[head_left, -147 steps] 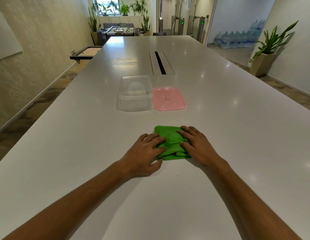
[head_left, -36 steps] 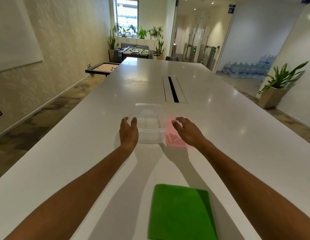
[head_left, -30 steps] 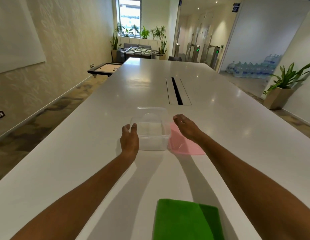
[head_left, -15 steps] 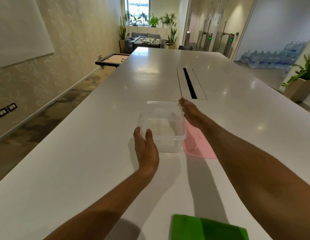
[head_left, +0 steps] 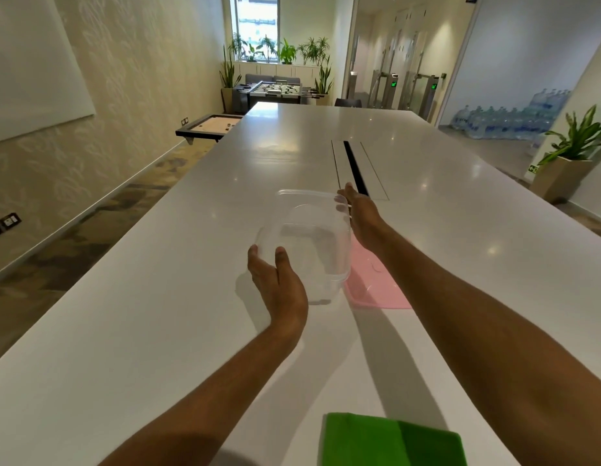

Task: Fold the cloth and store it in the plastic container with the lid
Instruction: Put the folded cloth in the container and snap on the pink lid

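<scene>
A: Figure, read left to right. Which step is in hand?

B: Fetching the box. The folding looks done: the green cloth (head_left: pixel 390 440) lies as a flat folded pad on the white table (head_left: pixel 141 314), at the near edge of the view, touched by neither hand. It is not yet stored.

A: First item at left?

B: The left hand (head_left: pixel 277 285). Its fingers are nearly straight and lie flat against the near-left corner of the clear plastic container (head_left: pixel 309 243); they press it and do not wrap round it.

A: And the container itself?

B: Empty and tilted. Whether its base is off the table, I cannot tell.

A: Further right?

B: The right hand (head_left: pixel 359 213) at the container's far-right corner. The wall hides most of its fingers, so I cannot tell whether they hook the rim or only press it. Judged from the 2 hands, the container is carried between them.

A: Last item?

B: The pink lid (head_left: pixel 376 284), flat on the table just right of the container, partly under the right forearm.

A: Where is the cloth relative to the hands?

B: Well apart, nearer the body, below the right forearm in the view.

A: What does the next move call for?

B: Probably bringing the container beside the cloth and setting it upright, then freeing 1 hand for the cloth. The smooth walls may slip under flat pressure.
</scene>
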